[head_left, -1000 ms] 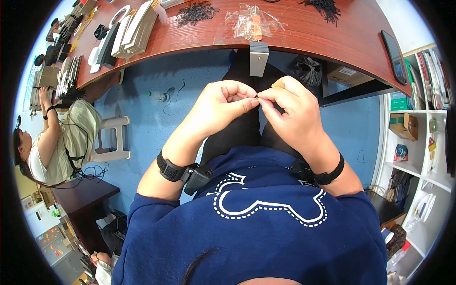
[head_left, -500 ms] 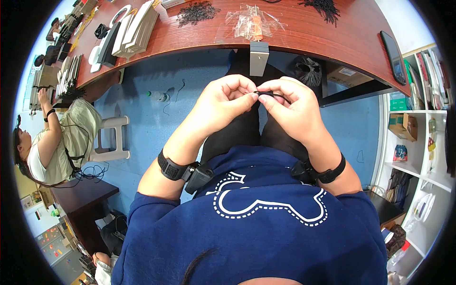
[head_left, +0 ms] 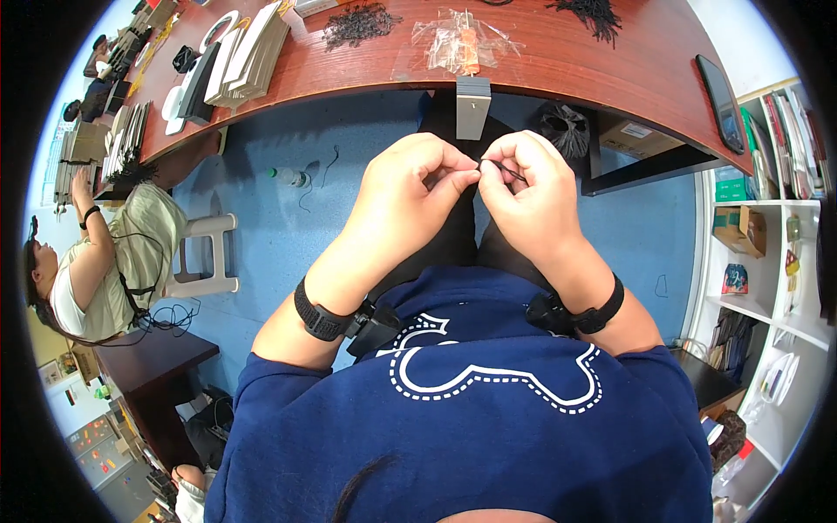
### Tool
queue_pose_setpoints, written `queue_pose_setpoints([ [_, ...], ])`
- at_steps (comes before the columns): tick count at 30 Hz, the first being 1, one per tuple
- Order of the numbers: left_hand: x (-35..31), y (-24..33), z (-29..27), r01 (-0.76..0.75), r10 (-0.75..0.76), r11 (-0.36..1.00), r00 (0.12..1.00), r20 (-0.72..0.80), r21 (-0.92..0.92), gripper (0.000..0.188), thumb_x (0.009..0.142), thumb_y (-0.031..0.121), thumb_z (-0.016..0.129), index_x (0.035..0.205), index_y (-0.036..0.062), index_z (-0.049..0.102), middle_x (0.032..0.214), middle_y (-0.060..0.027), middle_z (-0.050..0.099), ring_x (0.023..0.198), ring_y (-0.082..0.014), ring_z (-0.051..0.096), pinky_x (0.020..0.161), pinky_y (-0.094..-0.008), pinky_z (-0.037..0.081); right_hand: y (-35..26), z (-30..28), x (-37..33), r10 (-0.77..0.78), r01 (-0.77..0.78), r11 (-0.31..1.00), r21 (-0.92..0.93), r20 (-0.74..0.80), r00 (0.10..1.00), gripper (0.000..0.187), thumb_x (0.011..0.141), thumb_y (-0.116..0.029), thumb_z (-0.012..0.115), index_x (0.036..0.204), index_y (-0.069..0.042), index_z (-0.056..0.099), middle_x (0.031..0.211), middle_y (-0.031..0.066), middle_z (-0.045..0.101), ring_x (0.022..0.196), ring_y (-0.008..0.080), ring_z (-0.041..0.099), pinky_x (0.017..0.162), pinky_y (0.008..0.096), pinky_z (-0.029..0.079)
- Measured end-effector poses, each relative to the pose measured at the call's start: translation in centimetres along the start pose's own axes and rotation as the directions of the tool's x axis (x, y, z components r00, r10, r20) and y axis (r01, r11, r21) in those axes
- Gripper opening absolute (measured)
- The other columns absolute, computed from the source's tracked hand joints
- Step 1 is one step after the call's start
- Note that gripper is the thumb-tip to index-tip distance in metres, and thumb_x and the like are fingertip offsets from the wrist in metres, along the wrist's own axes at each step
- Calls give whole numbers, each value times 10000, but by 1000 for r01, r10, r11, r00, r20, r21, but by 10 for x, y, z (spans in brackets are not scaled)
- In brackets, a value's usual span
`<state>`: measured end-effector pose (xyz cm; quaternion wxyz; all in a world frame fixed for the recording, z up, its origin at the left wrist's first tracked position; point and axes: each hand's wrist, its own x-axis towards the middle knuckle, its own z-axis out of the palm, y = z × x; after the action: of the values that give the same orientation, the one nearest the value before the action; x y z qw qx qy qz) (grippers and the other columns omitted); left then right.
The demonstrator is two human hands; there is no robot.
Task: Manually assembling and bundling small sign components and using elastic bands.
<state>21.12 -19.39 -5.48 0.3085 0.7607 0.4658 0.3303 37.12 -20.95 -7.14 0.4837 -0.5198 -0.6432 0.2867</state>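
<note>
Black cord (head_left: 514,173) lies between the two hands, above the person's lap and short of the table (head_left: 558,61). The right hand (head_left: 540,183) pinches it between thumb and forefinger; the left hand (head_left: 410,183) has thumb and forefinger pressed together on its end, the fingertips hiding most of that grip. Blue floor (head_left: 270,235) gives open room left of the forearms, and another strip shows to the right. Ahead, the table's front edge curves across, and a grey block (head_left: 472,113) juts past it just beyond the fingertips, the nearest obstacle. Behind the block lies crumpled clear plastic (head_left: 449,48), flanked by a black cord pile (head_left: 359,26) and a black bundle (head_left: 595,16). Pale boards (head_left: 253,61) stand farther left; a dark flat device (head_left: 721,103) lies by the right edge. Below the tabletop sits a black bag (head_left: 564,131).
</note>
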Motion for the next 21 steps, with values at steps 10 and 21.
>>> queue_pose_setpoints([
  [10,-6,-3,0,329,-299,704,941,156,-629,101,865,65,634,945,4,649,827,-12,647,709,-59,580,638,-199,483,5,0,-4,-34,33,971,238,2,999,76,785,0,633,848,-14,594,758,44,537,626,95,518,530,222,429],
  [21,-10,-2,-1,203,-200,883,978,51,-424,93,854,47,649,934,-1,651,817,-16,653,729,-48,598,674,-193,497,6,-12,0,8,-47,980,192,198,980,67,791,-17,649,855,-5,637,746,45,572,642,90,535,561,219,432],
])
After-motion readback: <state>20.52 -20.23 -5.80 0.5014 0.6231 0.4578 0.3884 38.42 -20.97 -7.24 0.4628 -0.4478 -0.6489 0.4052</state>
